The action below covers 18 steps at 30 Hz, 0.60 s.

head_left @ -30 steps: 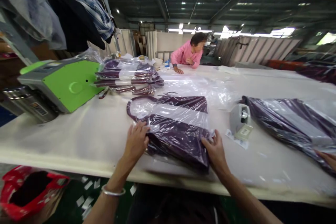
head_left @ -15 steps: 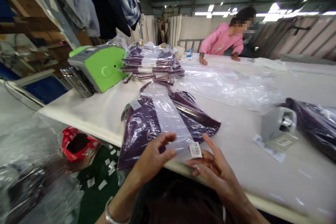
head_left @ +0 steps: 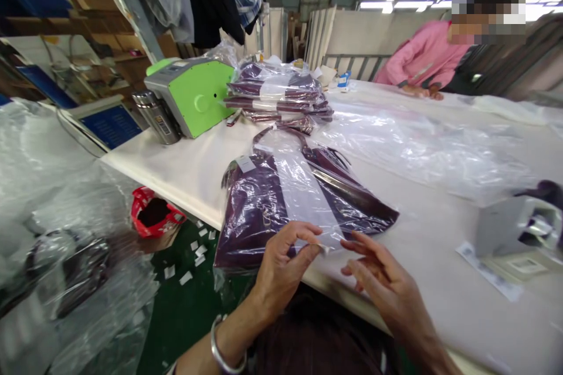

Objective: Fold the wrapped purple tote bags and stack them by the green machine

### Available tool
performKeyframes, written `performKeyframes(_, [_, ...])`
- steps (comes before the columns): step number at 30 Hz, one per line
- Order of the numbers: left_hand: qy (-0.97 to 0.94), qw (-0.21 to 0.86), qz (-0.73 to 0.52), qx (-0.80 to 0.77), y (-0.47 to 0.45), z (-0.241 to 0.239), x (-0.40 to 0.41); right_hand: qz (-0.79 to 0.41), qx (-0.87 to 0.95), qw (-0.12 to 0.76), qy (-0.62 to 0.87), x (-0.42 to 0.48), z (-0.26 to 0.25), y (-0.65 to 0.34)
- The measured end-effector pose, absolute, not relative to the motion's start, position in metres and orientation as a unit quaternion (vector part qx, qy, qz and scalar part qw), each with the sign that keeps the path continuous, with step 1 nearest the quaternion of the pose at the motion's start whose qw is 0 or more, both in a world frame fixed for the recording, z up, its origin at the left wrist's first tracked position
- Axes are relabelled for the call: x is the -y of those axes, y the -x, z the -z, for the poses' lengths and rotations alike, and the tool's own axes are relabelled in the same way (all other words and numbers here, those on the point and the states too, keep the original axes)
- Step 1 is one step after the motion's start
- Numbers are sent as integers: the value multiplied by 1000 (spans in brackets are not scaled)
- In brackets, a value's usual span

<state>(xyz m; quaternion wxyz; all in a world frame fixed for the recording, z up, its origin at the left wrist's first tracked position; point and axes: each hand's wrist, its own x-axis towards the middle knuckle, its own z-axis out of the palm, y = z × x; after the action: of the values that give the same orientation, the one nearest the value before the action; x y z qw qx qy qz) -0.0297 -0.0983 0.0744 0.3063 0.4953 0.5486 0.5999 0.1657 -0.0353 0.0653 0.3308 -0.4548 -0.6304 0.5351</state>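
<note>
A purple bag in a clear plastic sleeve (head_left: 281, 199) lies at the near edge of the white table (head_left: 185, 170), partly hanging over it. My left hand (head_left: 284, 266) pinches a small white label (head_left: 324, 248) between thumb and fingers at the sleeve's near edge. My right hand (head_left: 387, 284) hovers just right of the label with its fingers spread, holding nothing.
A stack of bagged purple bags (head_left: 277, 96) sits behind, next to a green machine (head_left: 193, 94) and a steel flask (head_left: 156, 117). Loose plastic sheets (head_left: 422, 149) cover the middle. A grey dispenser (head_left: 514, 228) stands at right. A person in pink (head_left: 422, 58) leans at the far side. A red bin (head_left: 153, 217) is on the floor.
The bagged purple bag was turned and pulled to the table's edge. A label came between my hands; my left hand now pinches it. The view swung left.
</note>
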Motion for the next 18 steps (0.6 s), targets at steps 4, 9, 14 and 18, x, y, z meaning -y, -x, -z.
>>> performKeyframes(4, [-630,193,-459,-596,33,-69,93,-261,807,382,367,16,-86,-173])
performKeyframes(9, [-698,89,-398,-589,22,-56,89,-157,887,355,249,14,-95,-158])
performKeyframes(14, [-721,89,-379,-572,24,-55,85,-186,887,328,267,8,-87,-155])
performKeyframes(18, [-702,76,-369,-604,38,-60,75,-253,839,334,348,-10,-95,-161])
